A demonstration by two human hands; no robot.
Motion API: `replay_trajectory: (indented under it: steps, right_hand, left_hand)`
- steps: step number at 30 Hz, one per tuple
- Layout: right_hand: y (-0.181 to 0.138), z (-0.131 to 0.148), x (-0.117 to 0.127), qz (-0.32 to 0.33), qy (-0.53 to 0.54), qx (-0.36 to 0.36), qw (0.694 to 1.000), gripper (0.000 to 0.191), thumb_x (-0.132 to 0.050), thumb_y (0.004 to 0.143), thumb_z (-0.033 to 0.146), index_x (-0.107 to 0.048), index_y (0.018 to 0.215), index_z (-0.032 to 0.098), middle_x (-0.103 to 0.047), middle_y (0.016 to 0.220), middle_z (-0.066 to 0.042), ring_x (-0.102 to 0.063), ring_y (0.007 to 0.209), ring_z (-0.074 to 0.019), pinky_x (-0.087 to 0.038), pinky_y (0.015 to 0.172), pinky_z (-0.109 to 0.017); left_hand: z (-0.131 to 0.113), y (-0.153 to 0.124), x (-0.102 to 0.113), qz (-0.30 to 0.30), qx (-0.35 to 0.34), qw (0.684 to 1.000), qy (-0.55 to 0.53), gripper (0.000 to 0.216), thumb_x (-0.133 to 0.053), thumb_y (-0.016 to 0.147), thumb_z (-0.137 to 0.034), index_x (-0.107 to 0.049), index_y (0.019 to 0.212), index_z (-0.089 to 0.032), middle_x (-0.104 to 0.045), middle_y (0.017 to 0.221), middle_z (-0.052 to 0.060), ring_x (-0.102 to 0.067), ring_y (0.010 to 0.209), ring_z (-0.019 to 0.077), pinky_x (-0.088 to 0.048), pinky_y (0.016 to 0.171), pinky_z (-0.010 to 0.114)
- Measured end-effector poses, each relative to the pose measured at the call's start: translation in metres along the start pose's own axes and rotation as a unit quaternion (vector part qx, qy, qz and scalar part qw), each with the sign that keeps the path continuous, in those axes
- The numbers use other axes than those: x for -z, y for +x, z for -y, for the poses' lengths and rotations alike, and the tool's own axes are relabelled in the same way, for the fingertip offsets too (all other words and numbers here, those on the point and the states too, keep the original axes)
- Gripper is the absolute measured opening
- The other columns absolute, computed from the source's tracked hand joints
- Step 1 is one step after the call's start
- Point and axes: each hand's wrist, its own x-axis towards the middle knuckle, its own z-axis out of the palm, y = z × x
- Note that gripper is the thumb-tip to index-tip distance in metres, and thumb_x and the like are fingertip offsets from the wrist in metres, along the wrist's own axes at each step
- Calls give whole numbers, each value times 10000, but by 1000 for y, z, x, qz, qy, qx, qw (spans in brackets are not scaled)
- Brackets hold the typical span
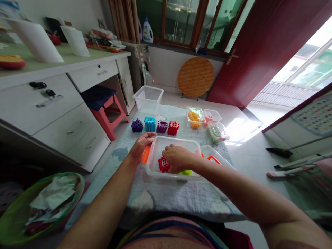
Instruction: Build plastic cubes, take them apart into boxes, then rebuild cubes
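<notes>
A clear plastic box with an orange latch on its left side stands on the cloth-covered table in front of me. My left hand grips this box at its left rim, just above the latch. Inside the box, my right hand is closed on a red lattice block cube, with the fingertips partly hidden. Lime-green block pieces lie under my right wrist. Beyond the box, a dark purple block shape, a turquoise cube, a purple cube and another red cube stand in a row.
A clear lid with orange latches lies right of the box. Small clear containers, one holding yellow pieces, stand at the back right. A larger empty-looking clear bin is at the far left corner. A pink stool stands left.
</notes>
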Motion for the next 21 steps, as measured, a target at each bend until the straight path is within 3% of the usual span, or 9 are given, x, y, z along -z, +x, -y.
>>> replay_trajectory:
  steps: [8, 12, 17, 21]
  right_hand:
    - [2, 5, -8, 30, -40, -1, 999, 387, -656, 833, 312, -673, 1143, 82, -673, 1159, -198, -641, 1055, -309, -525, 870, -402]
    - [4, -7, 8, 58, 10, 30, 998, 499, -711, 790, 343, -646, 1205, 75, -670, 1189, -194, -635, 1079, -307, -510, 897, -385]
    - [15, -12, 12, 66, 91, 59, 992, 437, -554, 914, 268, -593, 1330, 143, -677, 1237, -136, -651, 1071, -231, -481, 899, -317]
    - [17, -8, 8, 97, 103, 82, 987, 375, -553, 894, 227, -663, 1250, 184, -723, 1134, -101, -665, 995, -218, -472, 818, -292]
  left_hand:
    - [1, 1, 1, 5, -1, 1000, 3, 433, -773, 607, -287, -642, 998, -156, -631, 702, -19, -579, 594, 118, -437, 583, 225]
    - [0, -1, 0, 5, 5, 1000, 7, 444, -776, 610, -291, -633, 1007, -155, -660, 730, -5, -583, 586, 118, -438, 577, 229]
    - [-1, -1, -1, 6, 11, 1000, 4, 456, -777, 605, -296, -624, 1012, -158, -670, 738, -3, -603, 604, 132, -451, 593, 240]
    - [1, 2, 1, 7, 1, 1000, 14, 443, -772, 610, -297, -641, 1007, -152, -661, 729, -7, -584, 591, 116, -434, 580, 227]
